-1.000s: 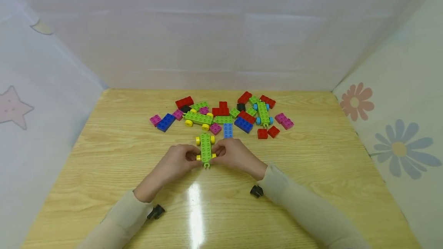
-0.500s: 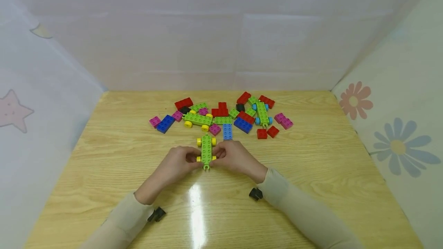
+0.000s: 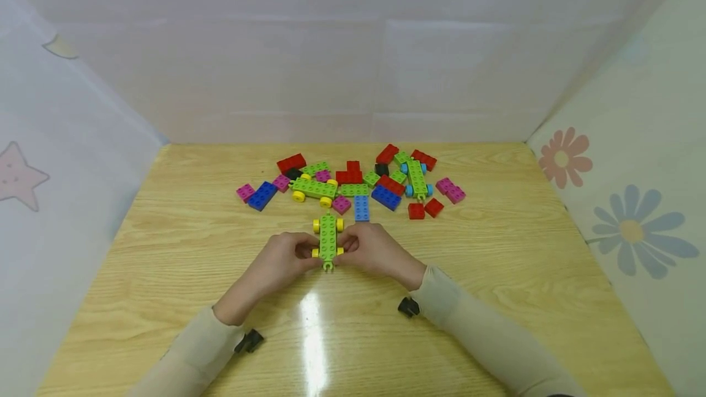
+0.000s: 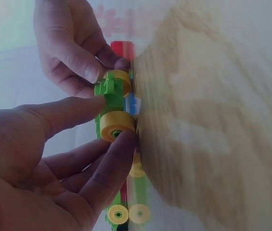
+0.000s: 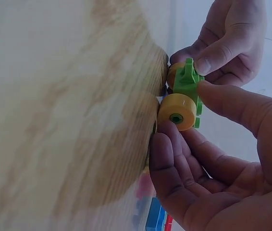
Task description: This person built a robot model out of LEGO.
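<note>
Between both hands, a green toy car base (image 3: 328, 238) with studs and yellow wheels stands on the table, its open hook end facing the person. My left hand (image 3: 284, 259) grips its rear left side, the thumb on the green body and fingers by a yellow wheel (image 4: 118, 126). On the opposite side my right hand (image 3: 375, 250) holds it likewise, with fingertips under the wheel (image 5: 177, 113). A light blue brick (image 3: 361, 207) lies just beyond the right hand. Another green car base with yellow wheels (image 3: 314, 188) rests behind the held one.
Across the back of the wooden table (image 3: 182, 250) lie several loose bricks: dark blue (image 3: 261, 195), red (image 3: 291, 163), pink (image 3: 450, 190) and green (image 3: 354, 190). A green car base with blue wheels (image 3: 417, 177) is at the back right. Pale fabric walls (image 3: 265, 78) enclose the table.
</note>
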`<state>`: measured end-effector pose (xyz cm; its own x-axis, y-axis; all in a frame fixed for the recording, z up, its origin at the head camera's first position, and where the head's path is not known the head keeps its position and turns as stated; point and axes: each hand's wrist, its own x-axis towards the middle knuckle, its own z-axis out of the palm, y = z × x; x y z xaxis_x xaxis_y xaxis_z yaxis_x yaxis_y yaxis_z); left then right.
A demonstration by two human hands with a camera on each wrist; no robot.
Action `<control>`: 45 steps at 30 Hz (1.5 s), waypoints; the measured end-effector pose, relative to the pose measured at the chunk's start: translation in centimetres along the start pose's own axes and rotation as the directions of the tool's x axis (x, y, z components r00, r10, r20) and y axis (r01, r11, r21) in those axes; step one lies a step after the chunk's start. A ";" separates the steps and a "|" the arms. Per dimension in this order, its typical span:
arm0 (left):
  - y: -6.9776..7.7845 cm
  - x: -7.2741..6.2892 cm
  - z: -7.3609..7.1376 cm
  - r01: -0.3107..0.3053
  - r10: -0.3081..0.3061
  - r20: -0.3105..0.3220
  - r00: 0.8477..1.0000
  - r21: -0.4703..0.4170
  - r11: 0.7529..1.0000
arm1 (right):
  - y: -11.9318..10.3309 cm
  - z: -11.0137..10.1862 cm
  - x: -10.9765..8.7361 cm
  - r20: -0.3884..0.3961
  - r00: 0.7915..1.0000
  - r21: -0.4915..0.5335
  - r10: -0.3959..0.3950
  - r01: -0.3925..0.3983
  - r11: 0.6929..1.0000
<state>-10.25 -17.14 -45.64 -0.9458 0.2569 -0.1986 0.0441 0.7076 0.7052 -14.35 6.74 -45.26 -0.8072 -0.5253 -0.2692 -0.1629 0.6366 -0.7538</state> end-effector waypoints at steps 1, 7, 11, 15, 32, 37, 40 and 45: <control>0.0 0.0 0.0 0.001 -0.001 0.000 1.000 0.000 1.000 | 0.0 -0.1 0.0 0.002 1.000 -0.002 -0.001 0.001 1.000; 0.4 0.0 -0.2 0.009 -0.009 0.006 1.000 -0.002 1.000 | 0.3 -1.3 0.3 -0.036 0.999 0.008 -0.004 0.004 1.000; 0.4 -0.1 -0.4 0.018 -0.019 0.012 1.000 0.001 1.000 | 0.7 -2.1 1.2 -0.088 0.996 0.029 0.023 -0.021 0.999; 0.3 -0.2 -0.5 0.027 -0.027 0.022 0.999 0.011 1.000 | 1.0 -2.7 1.9 -0.135 0.990 0.061 0.050 -0.042 0.997; 0.0 -0.3 -0.7 0.026 -0.026 0.024 0.999 -0.001 1.000 | 1.3 -3.3 5.1 -0.280 0.959 0.096 0.038 -0.011 0.995; -0.1 -0.3 -0.7 0.029 -0.029 0.026 0.999 -0.004 1.000 | 1.3 -3.0 5.7 -0.294 0.955 0.074 0.037 -0.016 0.997; -0.1 -0.3 -0.7 0.027 -0.027 0.024 0.999 -0.001 1.000 | 1.1 -2.8 6.0 -0.298 0.954 0.066 0.040 -0.021 0.998; -0.1 -0.4 -0.7 0.028 -0.028 0.025 0.999 -0.004 1.000 | 1.0 -2.5 6.2 -0.287 0.956 0.075 0.060 -0.040 0.996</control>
<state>-10.15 -17.75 -45.13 -0.9384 0.2535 -0.2350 0.0166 0.7120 0.7020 -20.97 5.53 -46.23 -0.9443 -0.3023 -0.1303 -0.0877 0.6126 -0.7855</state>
